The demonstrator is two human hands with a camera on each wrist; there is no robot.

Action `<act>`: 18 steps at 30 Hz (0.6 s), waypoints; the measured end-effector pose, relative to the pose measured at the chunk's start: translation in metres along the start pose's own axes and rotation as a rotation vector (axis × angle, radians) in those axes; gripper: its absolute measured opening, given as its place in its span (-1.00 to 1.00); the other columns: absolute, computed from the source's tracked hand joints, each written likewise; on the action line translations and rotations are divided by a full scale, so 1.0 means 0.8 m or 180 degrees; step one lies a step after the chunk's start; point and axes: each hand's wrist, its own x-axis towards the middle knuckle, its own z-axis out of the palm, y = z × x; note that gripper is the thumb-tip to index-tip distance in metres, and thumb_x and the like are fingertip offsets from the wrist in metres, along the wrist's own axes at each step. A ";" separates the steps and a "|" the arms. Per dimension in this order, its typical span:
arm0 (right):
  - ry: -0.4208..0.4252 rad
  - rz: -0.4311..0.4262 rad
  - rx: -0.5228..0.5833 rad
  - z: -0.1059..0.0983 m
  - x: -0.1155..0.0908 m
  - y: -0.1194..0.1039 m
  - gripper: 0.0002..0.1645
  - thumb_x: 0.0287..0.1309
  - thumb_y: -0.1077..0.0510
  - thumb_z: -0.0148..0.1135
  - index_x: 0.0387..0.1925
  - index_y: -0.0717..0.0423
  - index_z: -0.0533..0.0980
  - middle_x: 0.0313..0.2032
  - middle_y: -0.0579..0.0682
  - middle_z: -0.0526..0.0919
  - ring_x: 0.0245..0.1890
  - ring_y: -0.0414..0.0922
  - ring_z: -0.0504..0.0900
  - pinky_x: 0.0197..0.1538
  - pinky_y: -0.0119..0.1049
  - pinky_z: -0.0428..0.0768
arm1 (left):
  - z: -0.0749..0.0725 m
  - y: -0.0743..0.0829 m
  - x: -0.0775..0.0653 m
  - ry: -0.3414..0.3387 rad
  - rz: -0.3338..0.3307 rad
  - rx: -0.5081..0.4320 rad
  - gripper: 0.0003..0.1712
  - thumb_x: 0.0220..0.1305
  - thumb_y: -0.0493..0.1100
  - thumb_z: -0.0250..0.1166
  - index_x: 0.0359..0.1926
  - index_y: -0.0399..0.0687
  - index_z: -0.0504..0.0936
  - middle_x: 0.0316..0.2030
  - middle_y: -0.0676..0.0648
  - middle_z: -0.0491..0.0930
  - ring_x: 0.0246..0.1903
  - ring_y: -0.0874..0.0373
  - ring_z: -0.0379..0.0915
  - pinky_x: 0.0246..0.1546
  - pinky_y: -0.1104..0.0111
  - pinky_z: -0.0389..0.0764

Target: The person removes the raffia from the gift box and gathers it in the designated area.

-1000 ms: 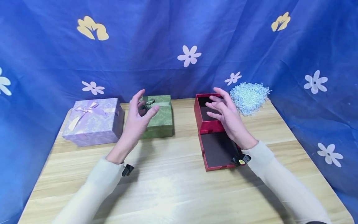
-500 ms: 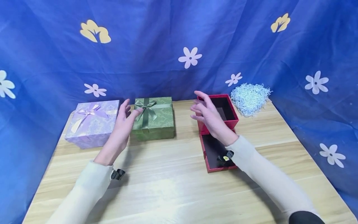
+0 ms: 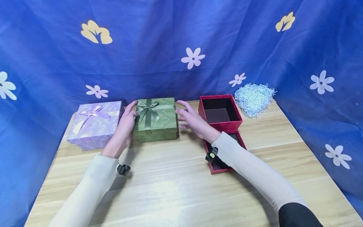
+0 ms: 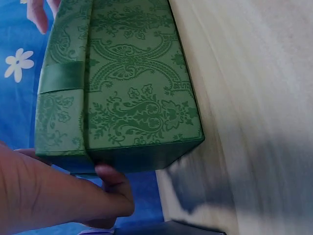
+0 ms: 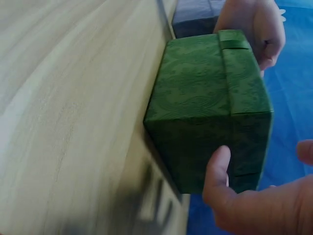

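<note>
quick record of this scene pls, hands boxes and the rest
green box: closed, green bow on top, between the hands
left hand: at the box's left side, contact unclear
right hand: at its right side, contact unclear
purple box: closed, lilac bow, farther left
red box: open, dark inside
shallow red piece: in front of red box
shredded paper: light blue, right of red box

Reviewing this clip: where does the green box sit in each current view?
Head: green box just left of centre, between left hand and right hand.
Left wrist: green box upper left, cut off at the top.
Right wrist: green box slightly right of centre.
Shared landmark: blue cloth, along the left in left wrist, the right in right wrist.
</note>
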 end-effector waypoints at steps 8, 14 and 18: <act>-0.0076 -0.0003 0.0007 0.009 0.022 0.004 -0.06 0.38 0.27 0.20 0.69 -0.24 0.20 0.41 0.06 0.34 0.04 -0.01 0.54 0.00 -0.12 0.58 | -0.009 0.001 0.007 -0.0022 -0.0090 -0.0170 -0.07 0.38 -0.44 -0.05 0.74 0.13 0.20 0.70 -0.07 -0.13 0.35 0.05 0.09 0.28 0.26 0.18; -0.0133 -0.0013 0.0063 0.008 0.025 0.003 -0.03 0.36 0.34 0.25 0.69 -0.22 0.21 0.48 0.13 0.26 -0.19 -0.11 0.58 0.04 -0.04 0.49 | -0.014 0.000 0.011 -0.0129 -0.0231 -0.0405 -0.07 0.43 -0.44 -0.01 0.73 0.27 0.23 0.71 -0.01 -0.13 -0.24 0.24 0.20 -0.12 0.41 0.30; -0.0161 -0.0011 0.0104 0.005 0.028 0.001 -0.02 0.35 0.36 0.25 0.69 -0.22 0.21 0.51 0.10 0.25 -0.08 -0.08 0.58 0.04 -0.05 0.50 | -0.016 0.000 0.009 -0.0174 -0.0259 -0.0588 -0.11 0.50 -0.43 -0.02 0.73 0.28 0.23 0.68 -0.05 -0.10 -0.41 0.30 0.20 -0.46 0.47 0.26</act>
